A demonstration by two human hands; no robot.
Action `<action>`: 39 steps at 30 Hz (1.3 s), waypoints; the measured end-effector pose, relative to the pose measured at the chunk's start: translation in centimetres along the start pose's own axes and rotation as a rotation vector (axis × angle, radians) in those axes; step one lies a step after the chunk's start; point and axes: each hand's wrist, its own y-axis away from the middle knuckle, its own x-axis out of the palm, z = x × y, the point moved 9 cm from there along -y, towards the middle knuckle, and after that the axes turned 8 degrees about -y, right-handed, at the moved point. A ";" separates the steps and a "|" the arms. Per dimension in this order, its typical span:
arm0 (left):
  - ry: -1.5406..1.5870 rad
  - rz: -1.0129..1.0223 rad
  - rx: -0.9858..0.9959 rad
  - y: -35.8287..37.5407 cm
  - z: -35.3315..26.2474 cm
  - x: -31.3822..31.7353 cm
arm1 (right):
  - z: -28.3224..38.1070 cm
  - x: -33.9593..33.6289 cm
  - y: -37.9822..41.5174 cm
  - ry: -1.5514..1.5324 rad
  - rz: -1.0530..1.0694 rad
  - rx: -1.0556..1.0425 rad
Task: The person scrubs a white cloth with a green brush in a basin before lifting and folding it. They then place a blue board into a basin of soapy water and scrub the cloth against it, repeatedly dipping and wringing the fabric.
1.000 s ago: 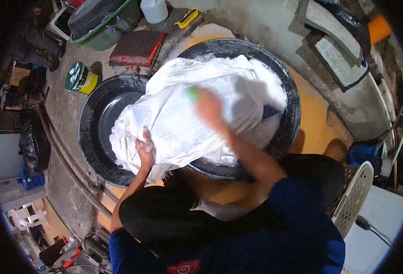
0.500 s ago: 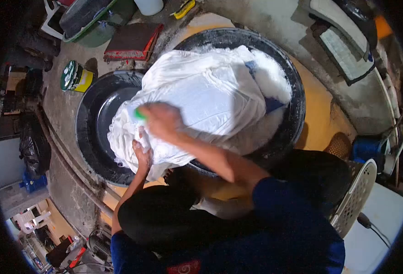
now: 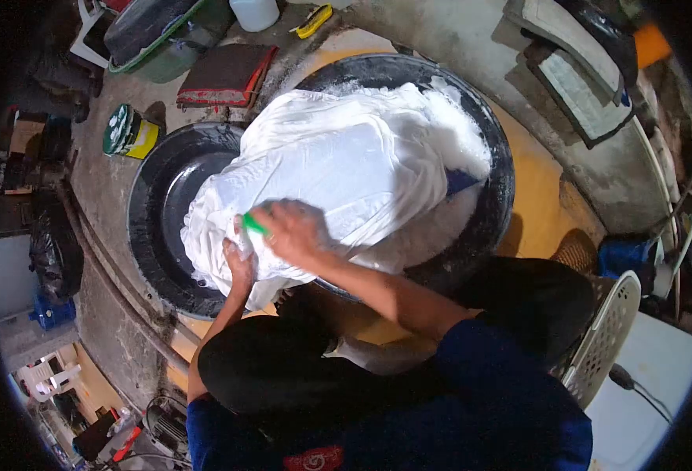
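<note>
A wet white cloth (image 3: pixel 322 169) is spread over a large black tub (image 3: pixel 504 169) and hangs partly into a smaller black basin (image 3: pixel 146 204). My right hand (image 3: pixel 291 233) is closed around a green scrub brush (image 3: pixel 253 224), largely hidden by the fingers, against the cloth's near left part. Just left of it, my left hand (image 3: pixel 241 265) grips a bunched fold of the same cloth. Thick white suds (image 3: pixel 468 137) lie along the large tub's right side, where a bit of dark blue fabric (image 3: pixel 460 182) shows.
Behind the basin stand a yellow-labelled bucket (image 3: pixel 130 133) and a dark red-edged folded item (image 3: pixel 227 76). A green tub (image 3: pixel 165 59) is at the back left, near a yellow-handled brush (image 3: pixel 313 21). A hose (image 3: pixel 118 286) runs along the floor at left; a perforated chair (image 3: pixel 603 341) is at right.
My right hand with the green scrub brush has moved down and slightly right over the cloth, nearer my left hand. My left hand keeps its grip on the fold.
</note>
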 end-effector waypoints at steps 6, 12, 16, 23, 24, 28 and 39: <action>0.086 -0.053 0.012 0.0 1.0 0.3 | -24.6 -11.1 2.9 0.209 -0.298 0.499; 0.147 0.038 0.343 0.0 -0.9 0.6 | 2.5 -1.7 0.8 0.045 -0.003 -0.042; 0.405 0.249 0.243 -0.5 2.8 2.8 | -19.4 -2.3 0.2 -0.266 -0.366 0.228; -0.294 0.092 0.684 -4.2 -1.7 -4.8 | -30.7 -18.2 6.0 0.302 -0.164 0.497; -0.616 -0.281 0.902 -3.8 -1.9 -7.4 | -30.9 -18.1 7.1 0.278 -0.122 0.511; -0.991 0.069 0.673 -6.5 10.4 -2.6 | -31.6 -16.2 9.3 0.546 -0.041 0.718; -0.420 -0.199 0.944 -0.7 -11.1 -23.8 | -3.0 -6.5 0.3 -0.361 0.429 0.053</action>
